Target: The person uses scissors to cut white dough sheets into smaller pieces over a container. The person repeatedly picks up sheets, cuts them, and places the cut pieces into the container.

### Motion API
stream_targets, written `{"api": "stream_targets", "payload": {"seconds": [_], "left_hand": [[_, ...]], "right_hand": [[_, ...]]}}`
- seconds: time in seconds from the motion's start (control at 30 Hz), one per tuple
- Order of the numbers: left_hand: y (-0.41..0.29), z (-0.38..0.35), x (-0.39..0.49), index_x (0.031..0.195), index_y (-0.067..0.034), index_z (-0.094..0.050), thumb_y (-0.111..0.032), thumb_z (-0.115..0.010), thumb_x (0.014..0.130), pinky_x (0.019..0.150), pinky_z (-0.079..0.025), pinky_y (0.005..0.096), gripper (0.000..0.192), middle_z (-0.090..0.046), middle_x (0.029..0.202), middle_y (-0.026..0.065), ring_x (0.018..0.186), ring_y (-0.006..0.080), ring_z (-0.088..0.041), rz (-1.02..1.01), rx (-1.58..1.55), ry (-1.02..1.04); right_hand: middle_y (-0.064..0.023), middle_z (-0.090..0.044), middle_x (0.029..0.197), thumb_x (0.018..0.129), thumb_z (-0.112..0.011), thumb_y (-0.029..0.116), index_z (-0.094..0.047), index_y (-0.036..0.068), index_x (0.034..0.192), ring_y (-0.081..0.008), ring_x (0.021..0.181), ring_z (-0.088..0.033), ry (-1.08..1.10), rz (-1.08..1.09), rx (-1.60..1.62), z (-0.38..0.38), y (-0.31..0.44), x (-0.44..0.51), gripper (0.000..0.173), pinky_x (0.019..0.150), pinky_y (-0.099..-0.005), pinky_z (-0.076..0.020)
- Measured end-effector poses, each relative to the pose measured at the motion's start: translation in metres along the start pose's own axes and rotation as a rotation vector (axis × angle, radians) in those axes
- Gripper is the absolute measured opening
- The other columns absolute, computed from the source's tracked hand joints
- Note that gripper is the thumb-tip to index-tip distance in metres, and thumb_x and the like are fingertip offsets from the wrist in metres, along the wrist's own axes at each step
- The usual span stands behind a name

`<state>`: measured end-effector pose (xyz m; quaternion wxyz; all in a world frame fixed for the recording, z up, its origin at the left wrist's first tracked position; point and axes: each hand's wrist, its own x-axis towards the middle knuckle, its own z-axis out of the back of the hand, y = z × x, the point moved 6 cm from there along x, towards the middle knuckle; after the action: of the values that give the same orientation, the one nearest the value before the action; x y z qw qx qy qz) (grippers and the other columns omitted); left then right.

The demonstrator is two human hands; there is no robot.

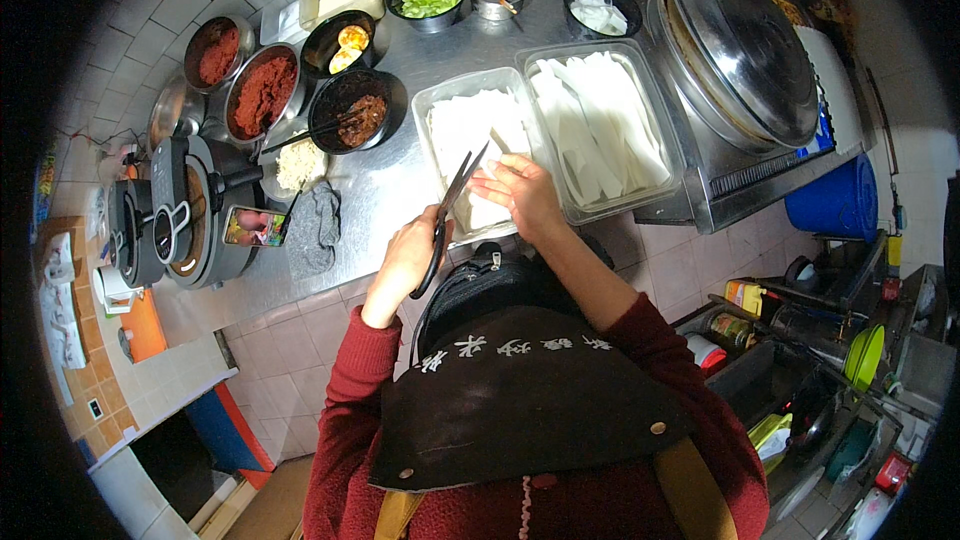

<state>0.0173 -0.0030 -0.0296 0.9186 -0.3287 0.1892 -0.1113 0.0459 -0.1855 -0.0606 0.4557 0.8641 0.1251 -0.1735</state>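
My left hand [412, 253] grips the dark handles of a pair of scissors [455, 196], whose blades are slightly apart and point up over a clear plastic tub [422, 127]. The tub holds white pieces of food [466, 116]. Just right of the blades, my right hand [517, 191] pinches a white strip of food [511, 141] over the same tub; its fingers partly hide the strip. Touching that tub on the right, a larger clear tub [676, 165] holds long, wide white strips [600, 120].
Bowls of red paste [264, 94], dark sauce [364, 120] and chopped green vegetable [431, 0] stand left and behind on the steel table [375, 199]. A phone [255, 226] leans by a grey cooker [202, 240]. At right is a large lidded steel pot [742, 52].
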Motion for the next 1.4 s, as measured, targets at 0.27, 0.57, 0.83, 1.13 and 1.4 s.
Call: {"api": "stream_targets", "payload": {"seconds": [0.27, 0.57, 0.83, 1.13, 1.4], "left_hand": [[-0.010, 0.005, 0.002, 0.117, 0.001, -0.056, -0.022, -0.058, 0.098, 0.069, -0.050, 0.0498, 0.030, -0.067, 0.081, 0.0260, 0.079, 0.0451, -0.066, -0.007, 0.046, 0.000], [-0.014, 0.008, 0.005, 0.102, 0.003, -0.062, -0.022, -0.060, 0.098, 0.055, -0.051, 0.0391, 0.025, -0.065, 0.067, 0.0170, 0.058, 0.0291, -0.067, -0.027, -0.080, 0.019], [-0.003, 0.001, 0.004, 0.091, 0.003, -0.063, -0.029, -0.059, 0.100, 0.043, -0.044, 0.0282, 0.034, -0.061, 0.058, 0.0066, 0.042, 0.0115, -0.056, 0.264, -0.390, 0.078], [0.023, 0.003, -0.013, 0.093, 0.003, -0.063, -0.031, -0.059, 0.101, 0.045, -0.044, 0.0269, 0.035, -0.064, 0.062, 0.0059, 0.046, 0.0105, -0.057, 0.192, -0.347, 0.017], [0.018, 0.004, -0.022, 0.100, 0.003, -0.065, -0.028, -0.063, 0.099, 0.046, -0.044, 0.0262, 0.031, -0.065, 0.064, 0.0064, 0.049, 0.0102, -0.058, 0.244, -0.340, -0.003]], "right_hand": [[-0.0149, -0.071, 0.100, 0.100, -0.057, 0.012, -0.061, -0.003, 0.105, -0.0217, 0.088, -0.072, -0.016, 0.114, -0.283, -0.002, -0.001, -0.001, 0.016, 0.078, -0.0302, -0.0553], [-0.0132, -0.073, 0.093, 0.098, -0.059, 0.011, -0.062, -0.003, 0.104, -0.0188, 0.084, -0.072, 0.042, 0.149, -0.355, -0.001, -0.006, 0.002, 0.015, 0.075, -0.0284, -0.0540], [-0.0221, -0.071, 0.083, 0.089, -0.071, 0.022, -0.064, -0.008, 0.104, -0.0222, 0.070, -0.072, -0.032, 0.322, -1.027, 0.021, 0.022, 0.015, 0.034, 0.059, -0.0358, -0.0546], [-0.0214, -0.068, 0.092, 0.084, -0.066, 0.014, -0.068, 0.004, 0.101, -0.0382, 0.088, -0.066, -0.500, 0.652, -1.600, 0.139, 0.127, 0.082, 0.020, 0.081, -0.0462, -0.0527], [-0.0161, -0.065, 0.095, 0.075, -0.068, 0.009, -0.069, 0.007, 0.098, -0.0352, 0.089, -0.065, -0.566, 0.534, -1.924, 0.182, 0.123, 0.147, 0.022, 0.082, -0.0467, -0.0535]]}}
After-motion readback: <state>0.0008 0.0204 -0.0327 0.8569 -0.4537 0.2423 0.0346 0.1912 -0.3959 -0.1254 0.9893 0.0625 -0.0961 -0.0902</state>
